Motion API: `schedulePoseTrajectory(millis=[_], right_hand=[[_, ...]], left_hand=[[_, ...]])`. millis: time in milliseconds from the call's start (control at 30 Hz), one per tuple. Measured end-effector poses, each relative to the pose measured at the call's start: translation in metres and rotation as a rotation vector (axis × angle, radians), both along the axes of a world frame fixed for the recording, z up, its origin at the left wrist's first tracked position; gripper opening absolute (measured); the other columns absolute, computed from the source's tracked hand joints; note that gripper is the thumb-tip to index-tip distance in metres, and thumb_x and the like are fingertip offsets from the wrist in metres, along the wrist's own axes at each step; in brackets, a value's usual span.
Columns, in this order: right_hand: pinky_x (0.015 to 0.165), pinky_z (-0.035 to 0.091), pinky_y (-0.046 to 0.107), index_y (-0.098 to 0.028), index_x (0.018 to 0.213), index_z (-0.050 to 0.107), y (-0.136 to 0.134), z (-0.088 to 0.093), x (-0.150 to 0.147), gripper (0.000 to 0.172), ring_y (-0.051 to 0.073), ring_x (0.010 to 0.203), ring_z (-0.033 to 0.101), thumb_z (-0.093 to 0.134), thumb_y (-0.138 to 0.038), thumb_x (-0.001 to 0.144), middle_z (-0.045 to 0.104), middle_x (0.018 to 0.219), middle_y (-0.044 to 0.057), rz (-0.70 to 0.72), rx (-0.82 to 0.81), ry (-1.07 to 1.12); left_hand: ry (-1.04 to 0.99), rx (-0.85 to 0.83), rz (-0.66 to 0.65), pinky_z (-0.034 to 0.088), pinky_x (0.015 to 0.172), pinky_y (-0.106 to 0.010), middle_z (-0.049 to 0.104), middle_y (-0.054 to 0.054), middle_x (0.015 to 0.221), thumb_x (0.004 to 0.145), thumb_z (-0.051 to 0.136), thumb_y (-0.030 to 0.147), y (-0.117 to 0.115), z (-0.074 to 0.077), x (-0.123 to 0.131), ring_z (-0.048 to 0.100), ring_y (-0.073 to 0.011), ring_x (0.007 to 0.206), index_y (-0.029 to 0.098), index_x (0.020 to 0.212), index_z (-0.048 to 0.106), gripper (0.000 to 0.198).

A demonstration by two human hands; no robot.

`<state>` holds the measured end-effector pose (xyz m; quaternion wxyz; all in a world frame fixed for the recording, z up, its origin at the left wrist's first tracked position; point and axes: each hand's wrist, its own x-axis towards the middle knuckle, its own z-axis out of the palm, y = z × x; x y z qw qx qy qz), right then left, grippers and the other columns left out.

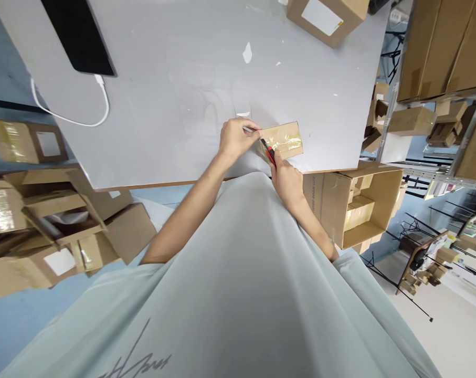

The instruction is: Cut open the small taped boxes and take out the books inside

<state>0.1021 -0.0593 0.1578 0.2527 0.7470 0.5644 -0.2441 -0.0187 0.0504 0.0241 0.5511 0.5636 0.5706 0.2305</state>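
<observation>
A small cardboard box (288,130) with shiny clear tape along it lies near the front edge of the table. My right hand (287,181) is wrapped round a red and black utility knife (270,153), whose tip points to the box's left end. At that same end, my left hand (238,137) pinches with thumb and fingertips at the box's upper left corner. Whether the fingers hold the cardboard or a bit of tape is too small to tell.
The grey table (162,105) bears a black phone (79,37) with a white cable (84,124), white paper scraps (247,53) and a labelled carton (326,21). Below its front edge stand an open carton (369,207) at right and several cartons (52,226) at left. Shelves hold more boxes at right.
</observation>
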Motion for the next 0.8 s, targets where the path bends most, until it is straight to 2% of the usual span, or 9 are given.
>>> schedulePoseTrajectory(millis=[167, 333, 467, 667, 800], right_hand=[[0.098, 0.066, 0.039, -0.017, 0.184, 0.029, 0.005, 0.003, -0.010, 0.063, 0.029, 0.110, 0.082, 0.036, -0.026, 0.122, 0.079, 0.136, 0.022, 0.054, -0.051, -0.048], [0.098, 0.066, 0.039, -0.015, 0.180, 0.035, 0.008, 0.008, -0.013, 0.060, 0.029, 0.112, 0.083, 0.040, -0.023, 0.121, 0.081, 0.128, 0.021, 0.062, -0.085, -0.052], [0.098, 0.066, 0.037, -0.014, 0.179, 0.036, 0.014, 0.009, -0.016, 0.058, 0.028, 0.114, 0.083, 0.040, -0.019, 0.121, 0.081, 0.131, 0.021, 0.055, -0.079, -0.046], [0.096, 0.065, 0.037, -0.015, 0.178, 0.038, 0.002, 0.022, -0.011, 0.057, 0.029, 0.113, 0.084, 0.042, -0.021, 0.121, 0.082, 0.127, 0.022, 0.047, -0.150, -0.041], [0.096, 0.064, 0.035, -0.015, 0.177, 0.038, 0.000, 0.019, -0.009, 0.056, 0.028, 0.115, 0.083, 0.038, -0.023, 0.121, 0.082, 0.129, 0.022, 0.060, -0.164, -0.027]], left_hand=[[-0.009, -0.003, 0.055, 0.063, 0.087, -0.033, 0.087, -0.001, 0.107, 0.085, 0.088, 0.026, -0.004, -0.005, 0.004, 0.080, -0.0200, 0.087, 0.025, 0.094, 0.088, 0.010], [-0.002, 0.000, 0.075, 0.062, 0.085, -0.033, 0.086, 0.000, 0.104, 0.085, 0.089, 0.025, -0.009, -0.011, 0.005, 0.079, -0.0190, 0.084, 0.026, 0.092, 0.089, 0.008], [0.012, 0.015, 0.100, 0.061, 0.084, -0.033, 0.085, 0.001, 0.102, 0.085, 0.088, 0.022, -0.011, -0.010, 0.007, 0.078, -0.0182, 0.081, 0.026, 0.092, 0.089, 0.009], [0.005, 0.008, 0.091, 0.060, 0.083, -0.033, 0.085, -0.001, 0.103, 0.085, 0.087, 0.025, -0.018, -0.009, 0.006, 0.078, -0.0192, 0.083, 0.025, 0.090, 0.088, 0.006], [0.011, 0.004, 0.100, 0.060, 0.082, -0.033, 0.085, -0.002, 0.102, 0.084, 0.085, 0.026, -0.019, -0.010, 0.003, 0.076, -0.0187, 0.081, 0.024, 0.090, 0.087, 0.007]])
